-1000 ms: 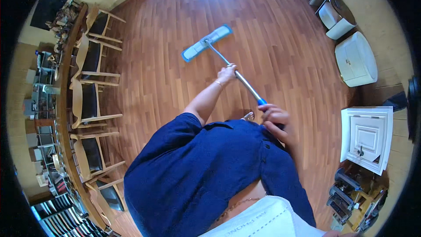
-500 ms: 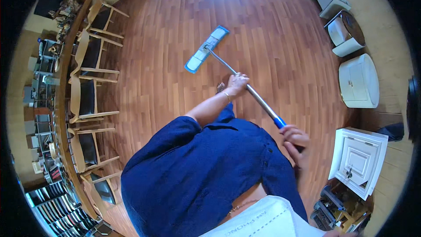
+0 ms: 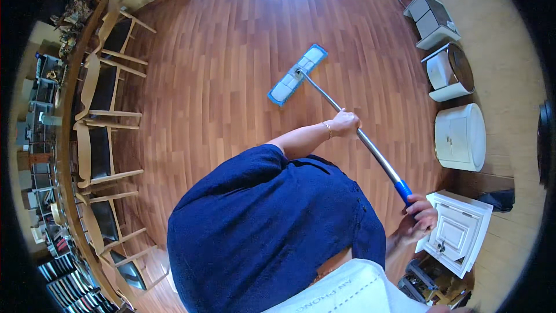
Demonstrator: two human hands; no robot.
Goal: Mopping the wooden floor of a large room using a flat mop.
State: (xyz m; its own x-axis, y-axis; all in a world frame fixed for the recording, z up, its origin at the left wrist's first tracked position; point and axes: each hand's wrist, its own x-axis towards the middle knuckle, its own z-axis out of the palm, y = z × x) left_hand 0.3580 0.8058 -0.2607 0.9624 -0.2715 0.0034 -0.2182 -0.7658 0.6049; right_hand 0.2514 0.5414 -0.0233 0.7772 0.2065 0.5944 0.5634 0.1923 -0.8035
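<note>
A blue-edged, silver-poled flat mop (image 3: 377, 155) is gripped midway along its pole by the left hand (image 3: 346, 123), the arm extended forward; its blue upper end is enclosed by the curled fingers of the right hand (image 3: 423, 218), held out at the body's side. The mop's head is laid on the brown plank floor (image 3: 231, 81). Left of the mop, pale-wood, black-seated chairs (image 3: 99, 152) are lined along a cluttered brown wooden counter (image 3: 68, 146). To its right are placed a white round-fronted cabinet (image 3: 460, 138) and a white panelled cabinet (image 3: 460, 232), contents hidden.
</note>
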